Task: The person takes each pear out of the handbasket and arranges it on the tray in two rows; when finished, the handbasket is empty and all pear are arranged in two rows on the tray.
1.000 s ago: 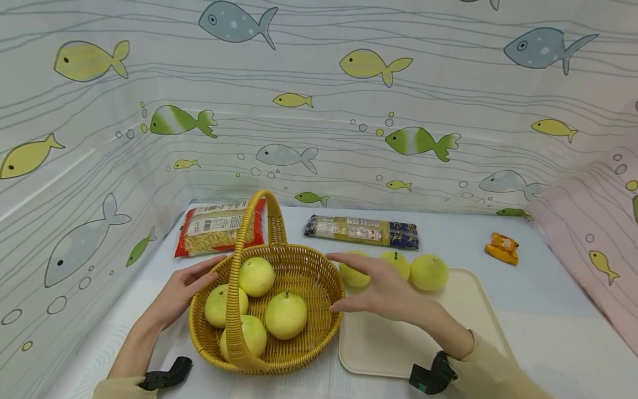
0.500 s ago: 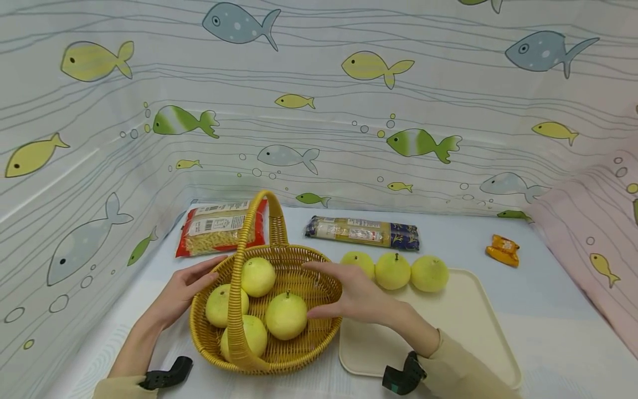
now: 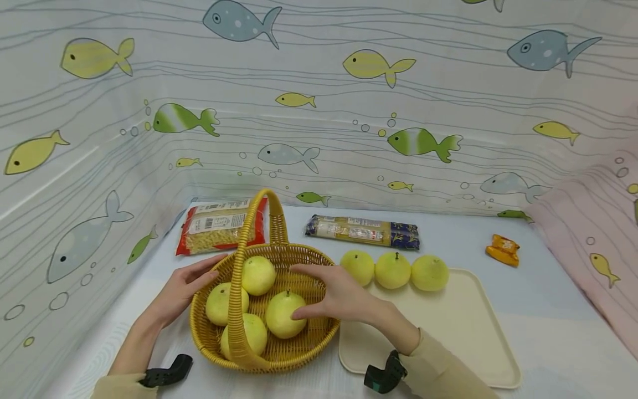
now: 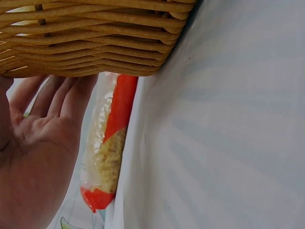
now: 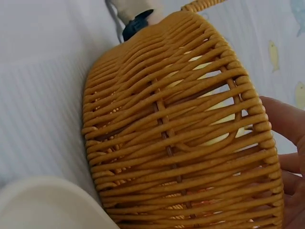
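A golden wicker basket (image 3: 276, 363) with a tall arched handle holds several round yellow-green fruits. My left hand (image 3: 178, 288) rests against its left side, fingers extended along the outside near the rim; the left wrist view shows the palm (image 4: 40, 138) beside the weave. My right hand (image 3: 341, 291) reaches over the right rim, thumb and fingers spread apart. Its thumb overlaps the stemmed fruit (image 3: 285, 318) at the basket's right in the head view. In the right wrist view the basket wall (image 5: 176, 129) hides much of that hand (image 5: 293, 152).
Right of the basket lies a cream tray (image 3: 448, 343) with three similar fruits (image 3: 392, 271) along its back edge. Behind stand a red-edged pasta bag (image 3: 216, 227) and a long dark-blue-ended noodle pack (image 3: 363, 230). An orange packet (image 3: 502, 250) lies at far right. Fish-patterned sheeting encloses the table.
My right hand has moved left from the basket's right rim to over its inside, closer to the stemmed fruit. The left hand and basket have stayed in place.
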The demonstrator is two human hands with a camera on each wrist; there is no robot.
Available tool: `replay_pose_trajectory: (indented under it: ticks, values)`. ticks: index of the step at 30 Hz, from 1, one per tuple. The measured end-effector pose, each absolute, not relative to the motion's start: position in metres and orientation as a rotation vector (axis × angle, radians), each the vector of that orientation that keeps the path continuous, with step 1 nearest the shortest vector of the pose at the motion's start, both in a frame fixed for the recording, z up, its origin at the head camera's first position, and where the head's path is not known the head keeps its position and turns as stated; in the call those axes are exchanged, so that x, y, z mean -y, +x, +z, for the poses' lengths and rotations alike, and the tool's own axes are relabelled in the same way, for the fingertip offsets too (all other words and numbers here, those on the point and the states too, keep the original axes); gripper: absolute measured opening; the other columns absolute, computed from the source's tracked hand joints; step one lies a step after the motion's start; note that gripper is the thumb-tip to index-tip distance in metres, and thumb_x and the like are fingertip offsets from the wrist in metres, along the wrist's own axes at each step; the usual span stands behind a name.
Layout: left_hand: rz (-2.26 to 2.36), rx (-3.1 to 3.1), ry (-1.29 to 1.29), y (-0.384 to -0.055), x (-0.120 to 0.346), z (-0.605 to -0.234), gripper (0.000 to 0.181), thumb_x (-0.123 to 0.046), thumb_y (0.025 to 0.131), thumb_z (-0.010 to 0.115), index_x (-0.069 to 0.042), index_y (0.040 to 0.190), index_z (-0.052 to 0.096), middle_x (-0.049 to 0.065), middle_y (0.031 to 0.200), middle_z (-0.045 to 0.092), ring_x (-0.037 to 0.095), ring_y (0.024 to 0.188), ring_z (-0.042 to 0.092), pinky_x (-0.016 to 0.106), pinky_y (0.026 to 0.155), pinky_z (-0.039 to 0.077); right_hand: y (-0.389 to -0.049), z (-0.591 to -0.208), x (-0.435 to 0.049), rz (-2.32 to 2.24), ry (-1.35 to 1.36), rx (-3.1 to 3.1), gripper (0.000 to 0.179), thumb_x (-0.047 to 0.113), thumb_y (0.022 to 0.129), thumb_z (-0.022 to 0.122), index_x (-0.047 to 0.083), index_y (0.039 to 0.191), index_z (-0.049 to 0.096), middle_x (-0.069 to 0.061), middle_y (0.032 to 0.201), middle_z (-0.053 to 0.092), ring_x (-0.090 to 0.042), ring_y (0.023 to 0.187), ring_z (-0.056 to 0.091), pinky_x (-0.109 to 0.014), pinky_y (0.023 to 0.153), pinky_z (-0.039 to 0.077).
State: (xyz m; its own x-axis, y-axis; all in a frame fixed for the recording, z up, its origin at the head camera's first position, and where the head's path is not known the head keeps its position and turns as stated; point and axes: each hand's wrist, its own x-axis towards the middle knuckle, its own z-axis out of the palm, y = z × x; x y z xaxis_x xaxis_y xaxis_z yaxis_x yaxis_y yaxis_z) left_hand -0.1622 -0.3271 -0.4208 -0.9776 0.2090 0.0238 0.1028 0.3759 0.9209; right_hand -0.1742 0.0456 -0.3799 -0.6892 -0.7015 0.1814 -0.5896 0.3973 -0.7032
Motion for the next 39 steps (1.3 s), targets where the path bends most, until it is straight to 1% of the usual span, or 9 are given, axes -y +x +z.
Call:
replay_pose_trajectory:
  ticks: [9,13,17,21,27,33,36,39]
  values:
    - [1.659,-2.540,0.308,-0.163,0.329,-0.423,0.048,-0.025,0.107,0.050,-0.009,0.151,0.045,-0.014,0.140,0.056,-0.013,0.122,0.049,0.010,0.095,0.044,-0.171,-0.384,-0.038,-1.170,-1.227,-2.469,0.080,0.043,0.079,0.084,0.012,0.146,0.052,0.000,0.144,0.057,-0.018,0.135,0.051,-0.036,0.111,0.042]
    - [1.668,-2.533,0.313,-0.164,0.330,-0.424,0.048,-0.025,0.107,0.050,-0.008,0.151,0.044,-0.016,0.139,0.056,-0.013,0.122,0.050,0.010,0.095,0.044,-0.170,-0.386,-0.036,-1.157,-1.232,-2.485,0.080,0.042,0.079,0.085,0.011,0.145,0.053,-0.001,0.142,0.059,-0.017,0.133,0.053,-0.035,0.110,0.044]
    - [1.672,-2.534,0.314,-0.163,0.330,-0.424,0.048,-0.024,0.107,0.050,-0.007,0.151,0.044,-0.018,0.138,0.056,-0.013,0.121,0.050,0.010,0.095,0.044,-0.169,-0.384,-0.035,-1.174,-1.207,-2.454,0.080,0.041,0.079,0.085,0.011,0.145,0.053,0.001,0.143,0.058,-0.017,0.134,0.052,-0.034,0.110,0.043]
    - [1.668,-2.532,0.309,-0.163,0.329,-0.423,0.048,-0.025,0.106,0.050,-0.008,0.151,0.045,-0.017,0.139,0.056,-0.013,0.121,0.049,0.010,0.095,0.044,-0.167,-0.381,-0.036,-1.175,-1.169,-2.423,0.080,0.041,0.079,0.084,0.012,0.146,0.052,0.002,0.145,0.056,-0.017,0.134,0.052,-0.033,0.110,0.042]
    - [1.666,-2.539,0.308,-0.164,0.329,-0.420,0.048,-0.025,0.107,0.050,-0.009,0.151,0.045,-0.014,0.141,0.056,-0.013,0.122,0.048,0.010,0.095,0.044,-0.167,-0.380,-0.035,-1.156,-1.168,-2.434,0.079,0.041,0.080,0.084,0.012,0.146,0.052,0.001,0.144,0.057,-0.017,0.132,0.054,-0.032,0.109,0.043]
    - [1.662,-2.539,0.288,-0.163,0.328,-0.419,0.048,-0.026,0.106,0.051,-0.009,0.151,0.045,-0.015,0.140,0.056,-0.013,0.121,0.049,0.010,0.095,0.044,-0.165,-0.381,-0.032,-1.027,-1.228,-2.502,0.081,0.046,0.079,0.084,0.014,0.146,0.052,-0.001,0.141,0.060,-0.015,0.128,0.058,-0.028,0.106,0.046]
    - [1.669,-2.530,0.292,-0.163,0.329,-0.422,0.049,-0.026,0.106,0.051,-0.009,0.151,0.044,-0.016,0.139,0.056,-0.012,0.121,0.051,0.011,0.094,0.045,-0.164,-0.383,-0.033,-0.963,-1.258,-2.534,0.083,0.050,0.078,0.083,0.012,0.145,0.053,-0.002,0.138,0.062,-0.015,0.124,0.060,-0.027,0.103,0.048]
    - [1.667,-2.538,0.303,-0.162,0.329,-0.423,0.049,-0.026,0.106,0.051,-0.008,0.151,0.044,-0.016,0.138,0.057,-0.012,0.120,0.051,0.011,0.095,0.045,-0.164,-0.385,-0.032,-0.925,-1.278,-2.548,0.084,0.053,0.077,0.082,0.011,0.144,0.054,-0.002,0.136,0.063,-0.013,0.121,0.062,-0.027,0.101,0.049]
